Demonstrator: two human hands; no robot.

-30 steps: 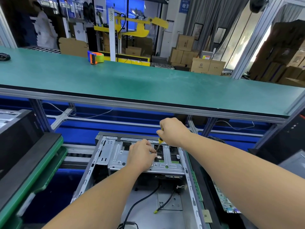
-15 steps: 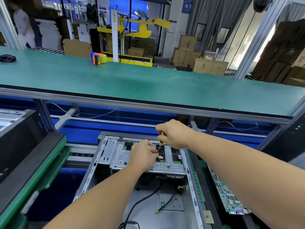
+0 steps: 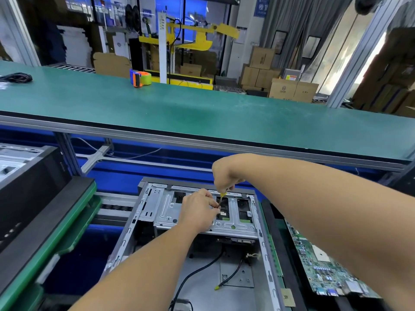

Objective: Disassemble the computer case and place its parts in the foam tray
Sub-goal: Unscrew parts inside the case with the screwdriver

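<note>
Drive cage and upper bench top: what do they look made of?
Drive cage: apparently stamped sheet steel, dull silver, given its punched slots, pressed ribs and folded edges. Bench top: a matte green mat, probably rubber or vinyl, scuffed in patches, edged by a grey metal-looking rail.

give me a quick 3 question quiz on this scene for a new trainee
1. True or false: the right hand grips a screwdriver with a yellow handle over the open computer case.
2. Where does the circuit board lie? A) inside the case B) to the right of the case C) on the green bench
3. Fill in: on the bench, near its far edge, stands a tape ____.

Key
1. True
2. B
3. dispenser; the left hand pinches the screwdriver's shaft at the drive bracket.
</note>
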